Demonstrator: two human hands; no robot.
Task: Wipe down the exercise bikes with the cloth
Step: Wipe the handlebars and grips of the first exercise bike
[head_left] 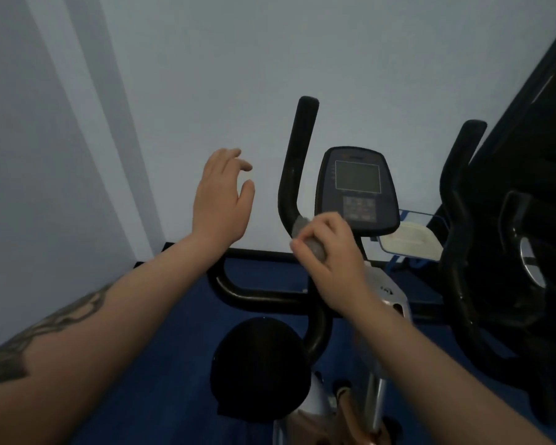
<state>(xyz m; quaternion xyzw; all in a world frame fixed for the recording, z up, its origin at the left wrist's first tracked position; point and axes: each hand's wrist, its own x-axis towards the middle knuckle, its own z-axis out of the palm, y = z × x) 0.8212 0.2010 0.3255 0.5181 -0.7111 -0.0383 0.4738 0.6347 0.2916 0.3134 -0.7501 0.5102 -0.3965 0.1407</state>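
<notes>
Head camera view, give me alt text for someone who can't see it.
A person's right hand grips a grey cloth around the black left handlebar of a grey exercise bike, beside its dark display console. The left hand hovers open, touching nothing.

Your one head camera is looking forward and down from close above the black-framed exercise bike (pixel 318 316), facing its dark grey console with a square screen (pixel 357 191) and the pale blue-grey wall (pixel 206 75) behind, with both forearms reaching in from the bottom corners.
</notes>
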